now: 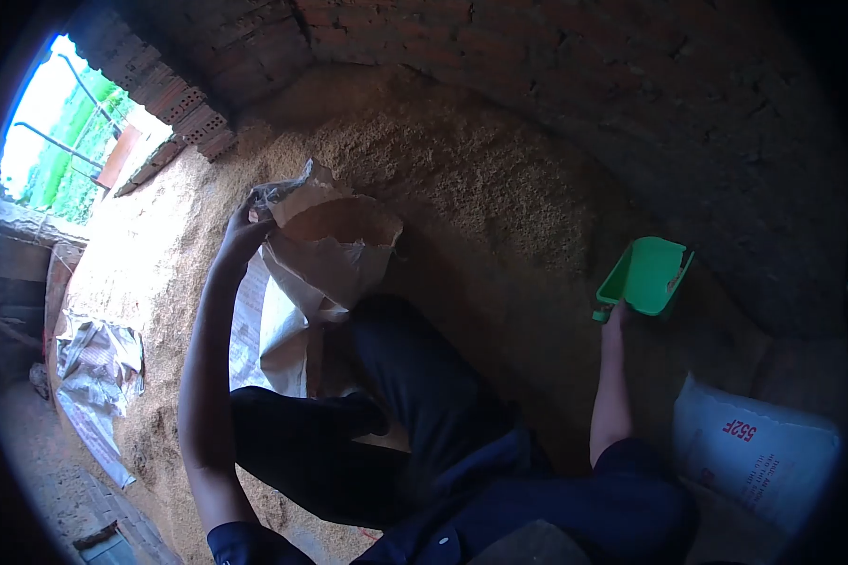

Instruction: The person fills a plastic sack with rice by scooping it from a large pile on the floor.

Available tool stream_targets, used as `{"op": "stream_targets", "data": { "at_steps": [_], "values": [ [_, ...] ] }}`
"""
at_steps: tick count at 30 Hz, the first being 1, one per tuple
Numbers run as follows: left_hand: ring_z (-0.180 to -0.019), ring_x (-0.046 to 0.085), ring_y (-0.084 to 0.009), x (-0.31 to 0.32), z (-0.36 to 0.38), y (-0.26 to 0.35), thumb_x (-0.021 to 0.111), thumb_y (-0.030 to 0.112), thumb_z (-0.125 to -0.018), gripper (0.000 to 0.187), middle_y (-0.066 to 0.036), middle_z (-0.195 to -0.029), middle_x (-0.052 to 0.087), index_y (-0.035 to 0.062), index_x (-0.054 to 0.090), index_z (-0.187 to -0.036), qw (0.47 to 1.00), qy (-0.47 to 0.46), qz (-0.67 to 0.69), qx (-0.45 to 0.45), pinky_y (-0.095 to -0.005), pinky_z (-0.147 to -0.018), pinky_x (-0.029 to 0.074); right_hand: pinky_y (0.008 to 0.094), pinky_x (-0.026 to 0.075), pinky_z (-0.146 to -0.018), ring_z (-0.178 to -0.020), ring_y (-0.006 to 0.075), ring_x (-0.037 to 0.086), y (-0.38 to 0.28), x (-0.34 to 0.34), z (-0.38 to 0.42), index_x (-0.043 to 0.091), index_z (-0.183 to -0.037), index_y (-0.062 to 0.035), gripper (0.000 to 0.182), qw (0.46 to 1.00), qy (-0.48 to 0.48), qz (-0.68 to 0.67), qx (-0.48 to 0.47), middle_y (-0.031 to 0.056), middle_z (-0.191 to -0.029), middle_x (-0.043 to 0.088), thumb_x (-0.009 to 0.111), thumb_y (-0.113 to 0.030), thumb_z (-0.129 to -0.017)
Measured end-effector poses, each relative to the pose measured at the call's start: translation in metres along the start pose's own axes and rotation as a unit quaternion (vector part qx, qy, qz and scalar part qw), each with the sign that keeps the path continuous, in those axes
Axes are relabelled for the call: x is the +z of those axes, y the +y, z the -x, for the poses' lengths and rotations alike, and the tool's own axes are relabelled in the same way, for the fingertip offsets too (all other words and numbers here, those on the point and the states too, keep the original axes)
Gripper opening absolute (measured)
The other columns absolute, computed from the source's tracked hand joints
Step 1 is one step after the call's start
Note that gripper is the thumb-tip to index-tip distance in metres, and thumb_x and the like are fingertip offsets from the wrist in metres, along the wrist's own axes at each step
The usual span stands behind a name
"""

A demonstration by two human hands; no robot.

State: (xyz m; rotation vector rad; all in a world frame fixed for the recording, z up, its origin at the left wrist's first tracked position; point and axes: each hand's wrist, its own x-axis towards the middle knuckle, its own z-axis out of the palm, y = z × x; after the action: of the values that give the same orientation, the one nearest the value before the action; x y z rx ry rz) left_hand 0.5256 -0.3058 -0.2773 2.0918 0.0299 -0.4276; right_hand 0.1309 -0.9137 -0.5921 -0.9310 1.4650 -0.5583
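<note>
My left hand [252, 226] is closed on the rim of a pale woven sack [349, 268], at the left of its mouth. The sack stands with its mouth open, in front of my bent knees. Off to the right, my right hand [616, 314] is wrapped round the handle end of a green plastic scoop [652, 275]. A few brown bits cling to the scoop's far edge. Around both lies a large heap of brown, grainy husk-like material [481, 179].
Brick walls [575, 56] close in the back and right. A white printed sack [758, 452] lies at lower right, and a crumpled sack [104, 372] rests on the heap's left side. A bright opening [61, 141] is at upper left.
</note>
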Motion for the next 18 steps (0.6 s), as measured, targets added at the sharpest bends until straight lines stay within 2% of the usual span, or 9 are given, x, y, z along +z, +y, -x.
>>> {"op": "stream_targets", "data": {
  "at_steps": [1, 4, 6, 8, 9, 10, 12, 13, 18],
  "values": [
    [-0.093, 0.057, -0.0174, 0.004, 0.003, 0.003, 0.062, 0.002, -0.069, 0.073, -0.015, -0.113, 0.056, -0.002, 0.033, -0.135, 1.0, 0.004, -0.001, -0.004, -0.027, -0.078, 0.047, 0.0289, 0.04, -0.038, -0.045, 0.0139, 0.047, 0.004, 0.008, -0.017, 0.05, -0.089, -0.003, 0.018, 0.997, 0.062, 0.045, 0.008, 0.0048, -0.062, 0.048, 0.051, -0.021, -0.089],
    [-0.099, 0.056, -0.0188, 0.009, 0.004, 0.012, 0.062, 0.004, -0.071, 0.067, -0.014, -0.117, 0.055, 0.0007, 0.038, -0.134, 0.999, 0.008, -0.001, -0.036, -0.0287, -0.085, 0.045, 0.0334, 0.046, -0.042, -0.046, 0.0173, 0.052, 0.014, 0.07, 0.003, 0.05, -0.089, -0.0026, 0.022, 0.997, -0.017, 0.063, -0.039, 0.0068, -0.061, 0.053, 0.052, -0.024, -0.089],
    [-0.092, 0.057, -0.0177, 0.009, -0.002, 0.006, 0.062, 0.005, -0.069, 0.071, -0.014, -0.111, 0.057, 0.0022, 0.037, -0.135, 0.999, -0.019, -0.024, -0.017, -0.0274, -0.08, 0.046, 0.0331, 0.046, -0.042, -0.047, 0.017, 0.053, 0.012, 0.107, 0.04, 0.05, -0.089, -0.0002, 0.021, 0.999, -0.029, 0.015, 0.009, 0.0078, -0.059, 0.053, 0.053, -0.021, -0.088],
    [-0.092, 0.057, -0.0181, 0.007, -0.013, -0.013, 0.064, 0.009, -0.068, 0.069, -0.012, -0.109, 0.057, 0.004, 0.04, -0.133, 0.999, 0.003, -0.04, 0.011, -0.0289, -0.08, 0.046, 0.0313, 0.045, -0.04, -0.045, 0.0157, 0.05, 0.013, 0.134, 0.063, 0.047, -0.098, 0.0012, 0.022, 0.987, 0.014, 0.147, -0.059, 0.0073, -0.061, 0.05, 0.052, -0.019, -0.089],
    [-0.095, 0.055, -0.0187, 0.006, -0.024, -0.031, 0.065, 0.011, -0.067, 0.068, -0.012, -0.109, 0.057, 0.0042, 0.043, -0.131, 0.997, 0.022, -0.061, 0.029, -0.0306, -0.084, 0.044, 0.0317, 0.045, -0.04, -0.045, 0.0159, 0.05, -0.004, 0.14, 0.101, 0.044, -0.103, 0.0028, 0.025, 0.998, -0.03, 0.062, -0.002, 0.0076, -0.06, 0.05, 0.053, -0.015, -0.088],
    [-0.095, 0.055, -0.0187, 0.004, -0.023, -0.027, 0.065, 0.011, -0.067, 0.068, -0.012, -0.109, 0.057, 0.0042, 0.043, -0.131, 0.997, 0.027, -0.061, 0.027, -0.0306, -0.084, 0.044, 0.0317, 0.045, -0.04, -0.045, 0.0159, 0.05, 0.001, 0.143, 0.112, 0.044, -0.103, 0.0028, 0.025, 0.997, -0.035, 0.064, -0.002, 0.0076, -0.06, 0.05, 0.053, -0.015, -0.088],
    [-0.099, 0.053, -0.0191, 0.014, -0.016, -0.007, 0.065, 0.011, -0.067, 0.065, -0.013, -0.109, 0.057, 0.0045, 0.045, -0.129, 0.999, -0.053, 0.003, 0.006, -0.0305, -0.088, 0.042, 0.0318, 0.046, -0.039, -0.044, 0.0159, 0.05, 0.007, 0.144, 0.124, 0.04, -0.108, 0.004, 0.031, 0.996, -0.085, 0.009, 0.005, 0.0079, -0.061, 0.051, 0.054, -0.013, -0.087],
    [-0.1, 0.053, -0.0186, 0.016, -0.014, 0.0, 0.065, 0.01, -0.067, 0.064, -0.012, -0.11, 0.056, 0.002, 0.044, -0.127, 0.999, -0.045, -0.022, -0.01, -0.0304, -0.089, 0.041, 0.0312, 0.046, -0.038, -0.043, 0.0152, 0.049, 0.011, 0.148, 0.139, 0.038, -0.106, 0.0031, 0.03, 0.993, -0.1, 0.045, -0.035, 0.0071, -0.062, 0.05, 0.054, -0.012, -0.086],
    [-0.109, 0.049, -0.0224, 0.035, -0.021, 0.003, 0.066, 0.013, -0.067, 0.069, -0.015, -0.117, 0.051, -0.0028, 0.039, -0.129, 0.994, -0.101, 0.014, 0.027, -0.0305, -0.093, 0.039, 0.0319, 0.046, -0.039, -0.045, 0.017, 0.051, 0.045, 0.217, 0.174, 0.042, -0.106, -0.0051, 0.031, 0.984, -0.169, 0.059, 0.016, 0.0074, -0.065, 0.051, 0.06, -0.014, -0.083]
  ]
}}
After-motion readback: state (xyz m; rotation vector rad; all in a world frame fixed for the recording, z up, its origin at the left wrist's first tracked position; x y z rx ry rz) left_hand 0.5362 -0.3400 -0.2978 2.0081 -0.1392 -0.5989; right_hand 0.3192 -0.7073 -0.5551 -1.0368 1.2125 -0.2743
